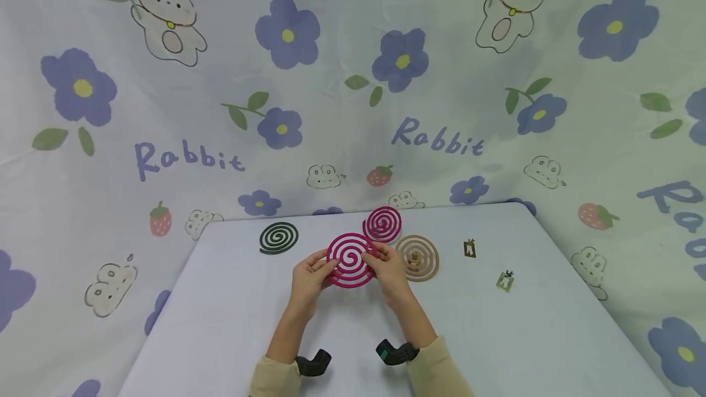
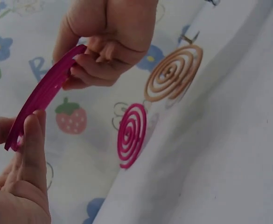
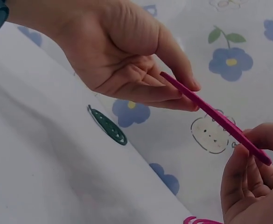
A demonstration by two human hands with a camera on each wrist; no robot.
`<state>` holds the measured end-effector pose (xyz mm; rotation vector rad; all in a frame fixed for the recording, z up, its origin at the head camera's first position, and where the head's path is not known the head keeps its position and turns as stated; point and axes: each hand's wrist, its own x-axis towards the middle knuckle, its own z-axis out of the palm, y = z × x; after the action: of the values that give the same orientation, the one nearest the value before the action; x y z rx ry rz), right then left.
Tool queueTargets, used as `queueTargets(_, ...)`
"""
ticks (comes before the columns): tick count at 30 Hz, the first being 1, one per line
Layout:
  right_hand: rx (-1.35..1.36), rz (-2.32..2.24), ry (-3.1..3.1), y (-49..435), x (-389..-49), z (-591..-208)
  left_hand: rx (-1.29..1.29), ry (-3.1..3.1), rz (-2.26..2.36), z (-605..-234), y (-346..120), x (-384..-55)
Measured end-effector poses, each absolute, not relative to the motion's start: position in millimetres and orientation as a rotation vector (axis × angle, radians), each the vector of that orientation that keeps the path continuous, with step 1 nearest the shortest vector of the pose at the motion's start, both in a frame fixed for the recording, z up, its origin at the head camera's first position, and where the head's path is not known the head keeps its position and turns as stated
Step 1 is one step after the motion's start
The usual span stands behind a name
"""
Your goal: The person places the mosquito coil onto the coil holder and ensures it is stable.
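I hold a magenta mosquito coil (image 1: pixel 351 257) up in front of me, raised above the table (image 1: pixel 353 336) and gripped by both hands. My left hand (image 1: pixel 310 277) pinches its left edge, thumb on the face towards me and fingers behind; my right hand (image 1: pixel 390 271) pinches the right edge in the same way. The wrist views show the coil nearly edge-on, stretched between my two grips.

Beyond my left hand and a little to its left lies a dark green mosquito coil (image 1: pixel 278 238). A second magenta coil (image 1: pixel 383 223) lies just past my right hand, and a tan coil (image 1: pixel 425 258) lies immediately to that hand's right, with something brownish at its centre, too small to make out. Well to the right of my right hand are two small metal coil stands: a darker bronze-coloured stand (image 1: pixel 469 249) farther from me, and a paler yellowish stand (image 1: pixel 504 281) nearer. Behind everything, past my hands, hangs a white cloth (image 1: pixel 342 109) printed with rabbits, blue flowers and strawberries.
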<state>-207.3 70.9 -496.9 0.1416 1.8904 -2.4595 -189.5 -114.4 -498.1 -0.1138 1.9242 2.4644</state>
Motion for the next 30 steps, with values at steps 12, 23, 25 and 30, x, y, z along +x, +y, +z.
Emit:
queueTargets(12, 0.225, -2.473, 1.875, 94.7, -207.4, -499.8, -0.115, 1.759, 2.498, -504.3, -84.7, -196.6)
queueTargets(23, 0.229, -2.393, 2.03, 114.9, -211.8, -495.6, -0.132, 1.68, 2.502, -508.2, -62.3, -209.9)
queueTargets(25, 0.239, -2.39, 2.043, 118.6, -211.9, -496.2, -0.124, 1.671, 2.499, -509.6, -57.9, -211.4)
queueTargets(30, 0.298, -2.374, 2.063, 128.6, -211.8, -499.5, -0.126, 1.663, 2.477, -513.8, -46.2, -214.6)
